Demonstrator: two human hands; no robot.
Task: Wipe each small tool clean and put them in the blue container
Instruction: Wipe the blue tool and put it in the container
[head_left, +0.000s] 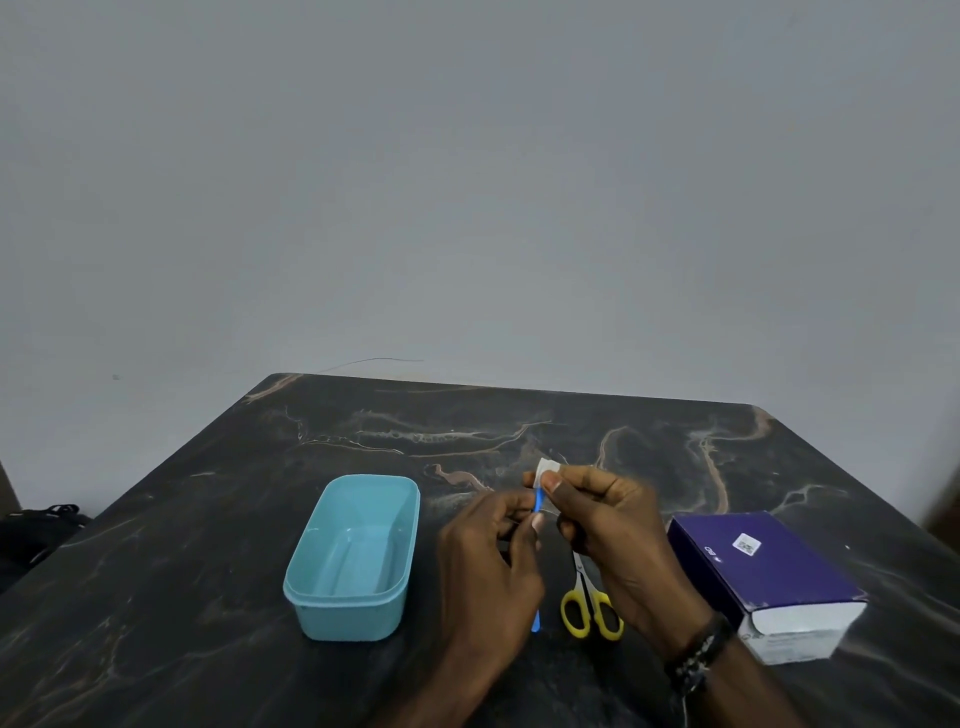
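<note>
A thin blue tool (538, 502) stands nearly upright between my hands; its lower end shows below my left palm. My left hand (493, 561) grips the tool's shaft with curled fingers. My right hand (613, 525) pinches a small white wipe (546, 468) around the tool's upper end. The blue container (332, 610) sits open and empty on the table to the left of my hands. Yellow-handled scissors (592, 608) lie on the table under my right hand, blades partly hidden.
A purple and white box (769, 571) lies at the right on the dark marbled table (208, 597). A dark object (36, 530) sits off the table's left edge. A plain grey wall stands behind.
</note>
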